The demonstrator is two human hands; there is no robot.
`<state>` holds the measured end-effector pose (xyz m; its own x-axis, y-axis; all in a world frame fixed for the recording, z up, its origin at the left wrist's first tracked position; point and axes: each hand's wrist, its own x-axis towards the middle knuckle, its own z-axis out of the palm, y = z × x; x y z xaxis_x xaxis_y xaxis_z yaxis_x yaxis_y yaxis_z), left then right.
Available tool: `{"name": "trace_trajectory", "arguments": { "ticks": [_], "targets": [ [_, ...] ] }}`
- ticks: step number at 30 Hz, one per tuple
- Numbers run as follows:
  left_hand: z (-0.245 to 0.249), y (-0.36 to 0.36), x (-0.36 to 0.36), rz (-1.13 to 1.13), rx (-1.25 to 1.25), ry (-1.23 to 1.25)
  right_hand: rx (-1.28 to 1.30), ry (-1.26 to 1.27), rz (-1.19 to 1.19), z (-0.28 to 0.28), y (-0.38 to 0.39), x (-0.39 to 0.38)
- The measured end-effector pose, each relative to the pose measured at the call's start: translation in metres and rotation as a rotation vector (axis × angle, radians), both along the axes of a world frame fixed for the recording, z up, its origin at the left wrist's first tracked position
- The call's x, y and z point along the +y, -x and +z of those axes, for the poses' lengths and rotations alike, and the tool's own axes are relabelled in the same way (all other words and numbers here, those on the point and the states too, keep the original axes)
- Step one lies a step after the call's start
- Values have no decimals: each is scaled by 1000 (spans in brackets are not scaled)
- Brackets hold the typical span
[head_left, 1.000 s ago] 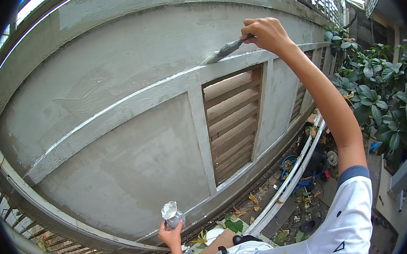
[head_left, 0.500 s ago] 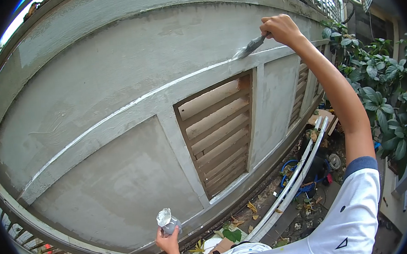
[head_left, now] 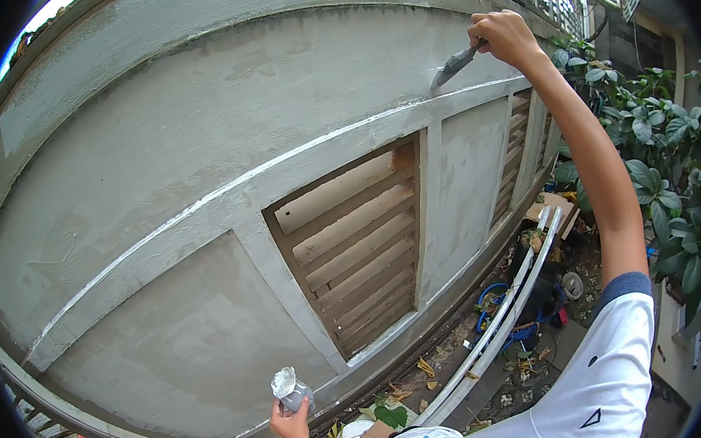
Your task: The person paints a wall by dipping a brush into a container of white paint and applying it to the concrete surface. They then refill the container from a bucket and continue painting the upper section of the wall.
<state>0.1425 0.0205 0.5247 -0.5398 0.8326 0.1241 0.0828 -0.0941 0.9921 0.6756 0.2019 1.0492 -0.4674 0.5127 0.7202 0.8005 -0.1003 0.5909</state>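
Facing the wall. Reaching high with the right hand, fingers closing fully round the brush, its bristles touching the wall just below and left of the fist. Clasping tight with the left hand, far below, a can sticking up out of the fist.

A grey plastered wall with a louvred vent stands in daylight; leafy shrubs grow alongside, with litter on the ground.

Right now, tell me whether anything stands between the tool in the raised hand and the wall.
Nothing visible does. The right hand holds the tool with its tip against the wall, just above the white-edged ledge. The left hand holds a small cup low down, well clear.
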Motion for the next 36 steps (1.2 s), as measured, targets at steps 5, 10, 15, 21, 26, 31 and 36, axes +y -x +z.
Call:
{"name": "trace_trajectory", "arguments": {
  "ticks": [5,10,15,21,26,31,36],
  "targets": [
    [-6,-2,3,0,-6,-17,-156,1,-222,-10,21,17],
    [-9,3,1,-6,-16,-15,-389,-4,-148,-33,82,24],
    [-16,5,3,-8,-21,-19,-312,-18,103,-31,100,-6],
    [-12,-14,15,-74,22,-4,-320,-118,263,-26,109,-38],
    [-13,-27,15,-79,12,-12,16,-74,461,-15,102,-44],
    [-12,-28,11,-51,46,11,125,-24,590,-34,110,-19],
    [-5,-24,7,-21,32,13,107,-5,452,-47,66,13]
  ]
}}
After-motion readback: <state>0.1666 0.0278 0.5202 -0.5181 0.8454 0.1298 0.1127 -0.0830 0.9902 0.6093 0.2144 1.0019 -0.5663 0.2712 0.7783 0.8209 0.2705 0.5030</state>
